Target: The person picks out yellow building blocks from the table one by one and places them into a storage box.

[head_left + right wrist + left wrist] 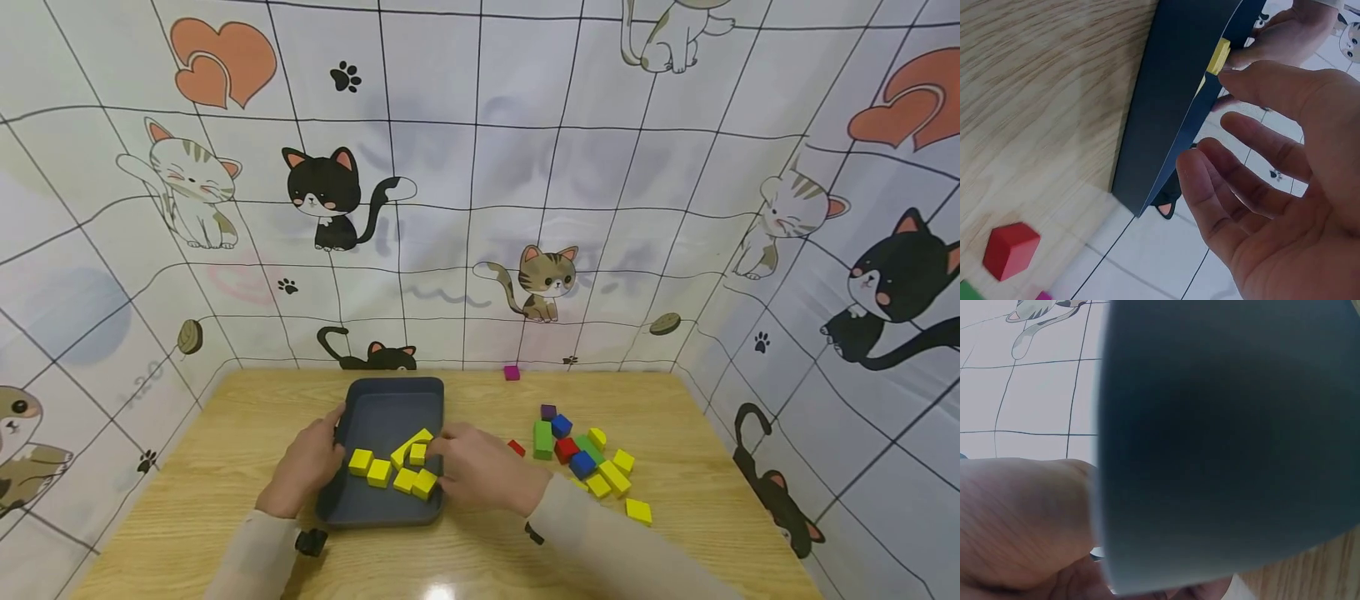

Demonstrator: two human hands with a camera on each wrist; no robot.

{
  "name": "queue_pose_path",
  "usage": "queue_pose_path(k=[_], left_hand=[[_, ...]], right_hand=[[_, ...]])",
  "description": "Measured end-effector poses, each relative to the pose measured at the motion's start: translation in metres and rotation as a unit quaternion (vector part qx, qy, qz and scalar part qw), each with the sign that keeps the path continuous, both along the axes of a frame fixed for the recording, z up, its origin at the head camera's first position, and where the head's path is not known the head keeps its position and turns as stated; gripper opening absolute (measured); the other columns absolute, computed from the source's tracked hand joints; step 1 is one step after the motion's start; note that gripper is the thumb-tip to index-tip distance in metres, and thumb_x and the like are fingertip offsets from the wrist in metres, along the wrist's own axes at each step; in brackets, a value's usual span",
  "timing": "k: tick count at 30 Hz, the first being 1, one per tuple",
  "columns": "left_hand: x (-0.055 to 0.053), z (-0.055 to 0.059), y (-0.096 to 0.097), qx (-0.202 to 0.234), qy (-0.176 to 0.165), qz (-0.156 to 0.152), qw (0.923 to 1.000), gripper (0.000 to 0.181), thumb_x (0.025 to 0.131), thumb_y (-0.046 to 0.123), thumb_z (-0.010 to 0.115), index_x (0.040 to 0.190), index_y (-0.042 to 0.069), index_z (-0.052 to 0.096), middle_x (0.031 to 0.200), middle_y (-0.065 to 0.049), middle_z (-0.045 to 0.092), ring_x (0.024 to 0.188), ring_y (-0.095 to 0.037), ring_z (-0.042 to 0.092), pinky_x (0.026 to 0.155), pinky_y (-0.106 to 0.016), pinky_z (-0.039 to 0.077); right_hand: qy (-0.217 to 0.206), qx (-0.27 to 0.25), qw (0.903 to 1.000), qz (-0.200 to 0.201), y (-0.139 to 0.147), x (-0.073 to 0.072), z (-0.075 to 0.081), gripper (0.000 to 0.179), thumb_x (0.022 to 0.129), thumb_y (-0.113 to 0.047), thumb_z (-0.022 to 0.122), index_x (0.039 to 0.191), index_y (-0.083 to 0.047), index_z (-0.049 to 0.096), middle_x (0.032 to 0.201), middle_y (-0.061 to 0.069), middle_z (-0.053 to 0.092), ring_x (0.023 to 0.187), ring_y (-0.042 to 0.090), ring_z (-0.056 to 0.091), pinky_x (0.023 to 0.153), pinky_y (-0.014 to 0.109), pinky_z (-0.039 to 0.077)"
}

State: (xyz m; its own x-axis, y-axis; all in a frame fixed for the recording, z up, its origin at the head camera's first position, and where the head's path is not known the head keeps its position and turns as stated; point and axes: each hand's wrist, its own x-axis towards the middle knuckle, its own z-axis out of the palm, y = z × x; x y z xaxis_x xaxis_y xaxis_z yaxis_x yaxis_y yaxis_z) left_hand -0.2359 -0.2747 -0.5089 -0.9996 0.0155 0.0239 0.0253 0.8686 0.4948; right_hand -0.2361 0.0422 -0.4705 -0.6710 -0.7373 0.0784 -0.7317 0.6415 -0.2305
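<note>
Tray (393,406) is dk grey, its blocks (378,473) yel, wall (435,167) wht, blk-gridded.

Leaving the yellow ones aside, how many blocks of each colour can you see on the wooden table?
Red blocks: 2
Blue blocks: 2
Green blocks: 2
Dark purple block: 1
Magenta block: 1
Total: 8

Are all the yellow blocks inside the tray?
No, several yellow blocks lie on the table, right of the tray.

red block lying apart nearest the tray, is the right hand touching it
Apart: the right wrist view shows a clear gap between the right hand and the red block, with bare tabletop visible around the block.
</note>
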Motion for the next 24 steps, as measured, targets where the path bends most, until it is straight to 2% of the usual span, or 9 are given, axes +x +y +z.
queue_pose_path(k=[5,9,13,15,18,22,24], left_hand=[[0.001,0.000,0.000,0.000,-0.001,0.001,1.0000,0.075,0.102,-0.003,0.064,0.173,-0.012,0.042,0.138,-0.041,0.070,0.085,-0.028,0.063,0.072,-0.042,0.056],[0.001,0.000,0.000,0.002,-0.001,0.001,1.0000,0.074,0.102,-0.003,0.064,0.173,-0.012,0.042,0.137,-0.041,0.070,0.083,-0.028,0.062,0.070,-0.041,0.055],[0.001,0.000,0.000,-0.001,0.001,0.002,1.0000,0.074,0.102,-0.003,0.064,0.173,-0.012,0.042,0.135,-0.041,0.071,0.081,-0.027,0.061,0.069,-0.040,0.053],[0.001,0.000,0.000,-0.002,0.003,0.004,1.0000,0.075,0.102,-0.003,0.064,0.173,-0.012,0.042,0.134,-0.041,0.071,0.081,-0.027,0.061,0.068,-0.040,0.053],[0.002,0.000,0.000,0.001,0.003,0.005,1.0000,0.075,0.101,-0.003,0.063,0.173,-0.012,0.042,0.132,-0.040,0.071,0.079,-0.028,0.059,0.067,-0.040,0.052],[0.003,-0.001,0.000,0.001,0.006,0.005,1.0000,0.075,0.102,-0.002,0.063,0.173,-0.012,0.042,0.131,-0.040,0.071,0.079,-0.027,0.058,0.067,-0.039,0.051],[0.003,-0.002,0.001,0.001,0.009,0.005,0.9999,0.075,0.102,-0.002,0.063,0.173,-0.012,0.042,0.132,-0.040,0.071,0.079,-0.027,0.058,0.067,-0.039,0.050]], right_hand=[[-0.031,-0.025,0.9990,-0.021,0.019,-0.005,-0.002,0.039,0.103,-0.022,0.088,0.141,-0.015,0.084,0.134,0.004,0.075,0.110,0.012,0.068,0.093,0.024,0.065],[-0.037,-0.033,0.9979,-0.041,0.038,-0.008,0.000,0.040,0.104,-0.025,0.089,0.142,-0.015,0.082,0.136,0.006,0.073,0.110,0.014,0.068,0.096,0.027,0.066],[-0.042,-0.061,0.9958,-0.054,0.057,-0.009,0.003,0.039,0.104,-0.022,0.088,0.142,-0.011,0.080,0.136,0.009,0.071,0.098,0.014,0.067,0.088,0.026,0.064],[-0.039,-0.070,0.9947,-0.065,0.066,-0.010,0.003,0.039,0.105,-0.022,0.088,0.141,-0.012,0.080,0.136,0.008,0.071,0.092,0.014,0.067,0.081,0.024,0.062],[-0.017,-0.078,0.9935,-0.081,0.080,-0.013,0.001,0.037,0.103,-0.022,0.089,0.138,-0.013,0.081,0.133,0.006,0.072,0.095,0.018,0.071,0.080,0.025,0.061],[0.011,-0.085,0.9898,-0.114,0.099,-0.016,-0.002,0.036,0.100,-0.019,0.091,0.134,-0.012,0.083,0.128,0.005,0.075,0.106,0.023,0.073,0.086,0.033,0.063],[0.006,-0.086,0.9865,-0.139,0.109,-0.018,-0.003,0.037,0.100,-0.019,0.091,0.136,-0.012,0.083,0.130,0.004,0.074,0.107,0.025,0.073,0.088,0.038,0.064]])
